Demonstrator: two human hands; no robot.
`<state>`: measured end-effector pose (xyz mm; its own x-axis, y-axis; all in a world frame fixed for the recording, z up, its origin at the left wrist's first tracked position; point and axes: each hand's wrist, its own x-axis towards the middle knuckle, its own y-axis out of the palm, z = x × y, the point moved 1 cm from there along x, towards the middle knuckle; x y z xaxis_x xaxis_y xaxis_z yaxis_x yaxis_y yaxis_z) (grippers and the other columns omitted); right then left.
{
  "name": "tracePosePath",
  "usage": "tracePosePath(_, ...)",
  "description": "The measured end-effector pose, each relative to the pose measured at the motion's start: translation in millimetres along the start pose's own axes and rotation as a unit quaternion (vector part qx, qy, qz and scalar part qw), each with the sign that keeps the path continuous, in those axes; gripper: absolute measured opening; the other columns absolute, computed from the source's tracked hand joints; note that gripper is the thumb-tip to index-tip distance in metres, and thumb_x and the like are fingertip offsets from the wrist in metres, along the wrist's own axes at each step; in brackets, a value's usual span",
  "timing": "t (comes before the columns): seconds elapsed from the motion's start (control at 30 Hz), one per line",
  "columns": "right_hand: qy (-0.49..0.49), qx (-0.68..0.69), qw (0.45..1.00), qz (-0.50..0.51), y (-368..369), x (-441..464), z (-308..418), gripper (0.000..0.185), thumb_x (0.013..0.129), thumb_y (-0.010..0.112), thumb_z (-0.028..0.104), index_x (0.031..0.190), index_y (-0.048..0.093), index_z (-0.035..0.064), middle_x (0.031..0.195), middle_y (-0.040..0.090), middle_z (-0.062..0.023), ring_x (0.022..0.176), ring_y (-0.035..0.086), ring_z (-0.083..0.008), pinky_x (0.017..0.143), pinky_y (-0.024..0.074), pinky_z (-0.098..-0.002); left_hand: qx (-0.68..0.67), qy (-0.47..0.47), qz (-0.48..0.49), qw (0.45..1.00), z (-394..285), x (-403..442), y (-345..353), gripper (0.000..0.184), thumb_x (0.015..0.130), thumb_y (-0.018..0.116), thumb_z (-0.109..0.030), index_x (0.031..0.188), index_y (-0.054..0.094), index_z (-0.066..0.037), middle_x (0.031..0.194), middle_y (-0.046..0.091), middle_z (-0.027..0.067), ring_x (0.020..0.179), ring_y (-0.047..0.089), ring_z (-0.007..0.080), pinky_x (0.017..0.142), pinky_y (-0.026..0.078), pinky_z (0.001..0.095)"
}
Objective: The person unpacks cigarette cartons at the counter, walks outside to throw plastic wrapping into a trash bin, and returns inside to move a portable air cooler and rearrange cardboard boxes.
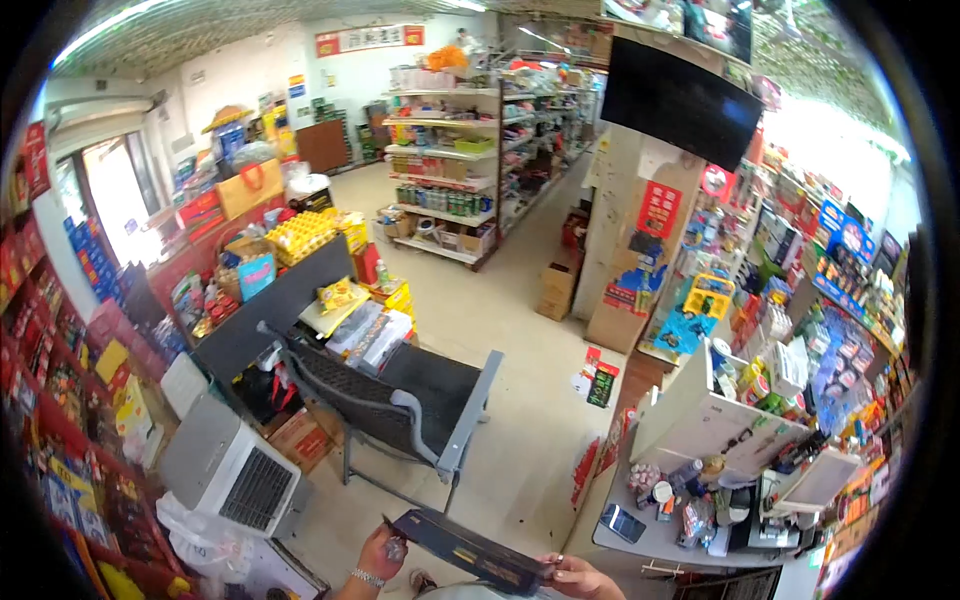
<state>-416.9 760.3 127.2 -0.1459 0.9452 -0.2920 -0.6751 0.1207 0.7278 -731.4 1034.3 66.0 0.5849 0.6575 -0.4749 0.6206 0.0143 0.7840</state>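
While the left hand [380, 552] grasps one end of the dark flat box [468, 551] at six o'clock, the right hand [578, 577] pinches the other; uneven release by either grip could drop it to the floor [520, 470], and a wide swing could knock the chair [375, 410] at seven o'clock or the counter [655, 548] at five.

Pale floor [450, 300] runs through the shop. A patterned ceiling [250, 22] with a lit tube lamp [110, 28] tops white walls [225, 75]; daylight fills the doorway [112, 190] on the far left. Gondola shelving [440, 183] stands far off, a black armchair [425, 385] near, and a grey counter [652, 542] near right, below a pillar [612, 215] with a flat-screen television [680, 100].
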Motion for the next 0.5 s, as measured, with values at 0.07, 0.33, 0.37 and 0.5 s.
tracePosePath(0.07,0.006,-0.018,0.997,-0.081,13.4,3.7,-11.1,0.060,0.091,0.071,0.026,0.139,0.046,0.0000,0.119,0.060,-0.0075,0.113,0.055,-0.0164,0.099,0.0441,-0.0317,0.240,0.134,-0.004,0.962,3.5,0.4,-23.8,0.015,0.095,0.060,-0.017,0.107,0.064,-0.008,0.093,0.067,0.0066,0.070,0.061,0.0211,0.063,0.051,0.0352)
tracePosePath(0.33,-0.086,-0.064,0.966,-0.235,63.4,28.5,12.8,0.086,0.095,0.065,0.020,0.156,0.006,0.0098,0.155,0.027,-0.0162,0.135,0.040,-0.0229,0.104,0.0418,-0.0407,0.083,-0.005,-0.045,0.995,-5.1,-8.8,-46.2,0.020,0.085,0.066,-0.013,0.102,0.058,-0.016,0.088,0.064,0.0034,0.075,0.060,0.0217,0.060,0.051,0.0371)
tracePosePath(0.37,-0.091,-0.230,0.934,-0.259,63.4,36.5,19.2,0.089,0.095,0.065,0.021,0.156,0.003,0.0063,0.159,0.017,-0.0215,0.140,0.037,-0.0299,0.107,0.0402,-0.0418,0.099,0.008,-0.063,0.993,-5.2,-7.3,-42.5,0.019,0.085,0.067,-0.014,0.101,0.057,-0.017,0.089,0.063,0.0029,0.075,0.060,0.0213,0.059,0.050,0.0365)
tracePosePath(0.5,-0.058,-0.260,0.924,-0.273,94.3,30.9,44.2,0.087,0.092,0.069,0.025,0.155,0.014,0.0054,0.151,0.035,-0.0235,0.129,0.051,-0.0290,0.101,0.0446,-0.0367,0.051,0.020,-0.061,0.997,-2.3,0.2,-65.6,0.020,0.086,0.070,-0.018,0.101,0.057,-0.015,0.089,0.062,0.0028,0.075,0.059,0.0209,0.059,0.048,0.0357)
